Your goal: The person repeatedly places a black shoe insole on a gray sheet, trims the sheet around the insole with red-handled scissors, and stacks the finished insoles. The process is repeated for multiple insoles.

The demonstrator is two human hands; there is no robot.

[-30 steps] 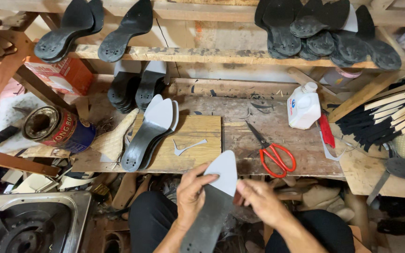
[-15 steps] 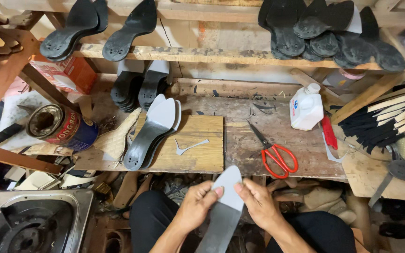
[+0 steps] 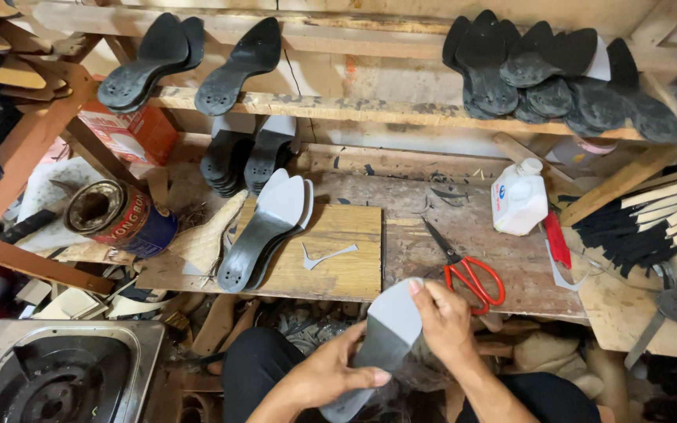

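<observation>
Now both hands pressing grey insole (image 3: 389,329) over lap, 6 o'clock from red scissors (image 3: 473,276). Left hand (image 3: 331,376) fingers pinching heel edge; right hand (image 3: 442,323) fingers curling on toe. Judgement: keeping pressure even, edges aligned.

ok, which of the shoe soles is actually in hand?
The grey sole held over the lap, left hand low, right hand near its pale toe. The stacked soles on the wooden board lie untouched.

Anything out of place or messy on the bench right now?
Mostly working clutter. A pale offcut lies loose on the wooden board, and the red-handled scissors lie open near the bench's front edge. Both hands hold the sole.
</observation>
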